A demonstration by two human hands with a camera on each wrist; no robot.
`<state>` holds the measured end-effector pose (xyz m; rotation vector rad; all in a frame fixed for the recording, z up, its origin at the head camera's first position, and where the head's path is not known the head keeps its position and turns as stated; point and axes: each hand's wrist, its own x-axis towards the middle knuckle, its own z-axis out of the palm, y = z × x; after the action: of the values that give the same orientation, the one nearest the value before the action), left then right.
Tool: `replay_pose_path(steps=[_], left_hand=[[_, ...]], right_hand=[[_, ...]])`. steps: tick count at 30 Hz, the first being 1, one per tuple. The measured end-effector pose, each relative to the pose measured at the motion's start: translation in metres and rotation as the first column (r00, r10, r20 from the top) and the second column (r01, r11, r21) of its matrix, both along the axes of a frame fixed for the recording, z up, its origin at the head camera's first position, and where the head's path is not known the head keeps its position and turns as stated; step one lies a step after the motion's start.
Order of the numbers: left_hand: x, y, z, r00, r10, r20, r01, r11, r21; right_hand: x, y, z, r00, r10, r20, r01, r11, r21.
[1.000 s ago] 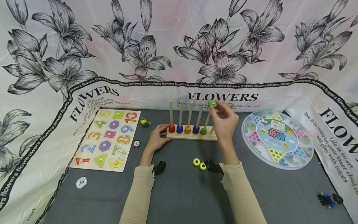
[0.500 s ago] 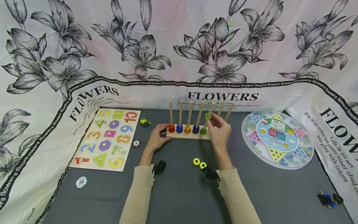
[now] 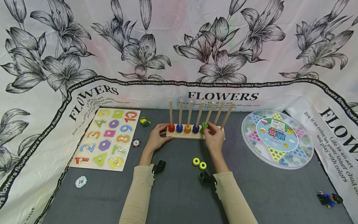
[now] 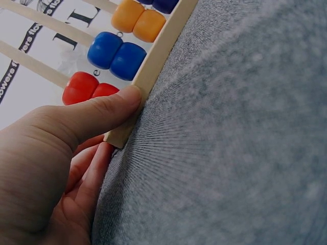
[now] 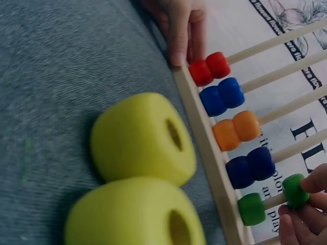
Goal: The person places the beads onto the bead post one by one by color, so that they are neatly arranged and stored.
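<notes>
A wooden peg stand (image 3: 181, 135) with several upright pegs lies across the far middle of the grey cloth. My left hand (image 3: 156, 138) grips the left end of its base, thumb on the front edge in the left wrist view. On the fifth peg, my right hand (image 3: 215, 140) pinches a green bead (image 5: 295, 190) between thumb and fingers. Below it on that peg sits another green bead (image 5: 251, 209), with a gap between them. Pairs of red beads (image 5: 209, 69), blue beads (image 5: 222, 97), orange beads (image 5: 236, 130) and dark blue beads (image 5: 250, 168) fill the other pegs leftward.
Two yellow beads (image 3: 199, 163) lie in front of the stand. Left are a number puzzle board (image 3: 106, 140), a toy car (image 3: 144, 121) and poker chips (image 3: 81, 182). A round game box (image 3: 277, 139) and a small toy figure (image 3: 329, 199) lie right.
My right hand has brought the green bead from above the fifth peg's tip down along the peg, moving left and lower. The left hand stays at the base.
</notes>
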<state>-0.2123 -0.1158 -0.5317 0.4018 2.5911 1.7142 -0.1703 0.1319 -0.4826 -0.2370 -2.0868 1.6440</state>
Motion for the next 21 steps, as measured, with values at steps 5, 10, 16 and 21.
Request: replay_pose_path(steps=[5, 10, 16, 21], left_hand=[[0.000, 0.000, 0.000, 1.000, -0.007, -0.009, 0.007, 1.000, 0.008], [0.000, 0.000, 0.000, 1.000, -0.009, -0.008, 0.009, 1.000, 0.005], [0.000, -0.001, -0.001, 1.000, -0.009, -0.010, 0.009, 1.000, -0.004], [-0.001, -0.001, -0.001, 1.000, -0.001, 0.000, 0.001, 1.000, -0.011]], right_hand=[[0.001, 0.000, -0.006, 0.999, -0.004, 0.054, 0.002, 0.999, 0.033], [0.004, 0.000, -0.010, 0.994, -0.005, 0.109, -0.002, 0.998, 0.066], [0.006, 0.001, -0.014, 0.992, 0.008, 0.123, -0.018, 0.997, 0.080], [0.009, 0.004, -0.015, 0.995, 0.012, 0.099, -0.022, 0.995, 0.099]])
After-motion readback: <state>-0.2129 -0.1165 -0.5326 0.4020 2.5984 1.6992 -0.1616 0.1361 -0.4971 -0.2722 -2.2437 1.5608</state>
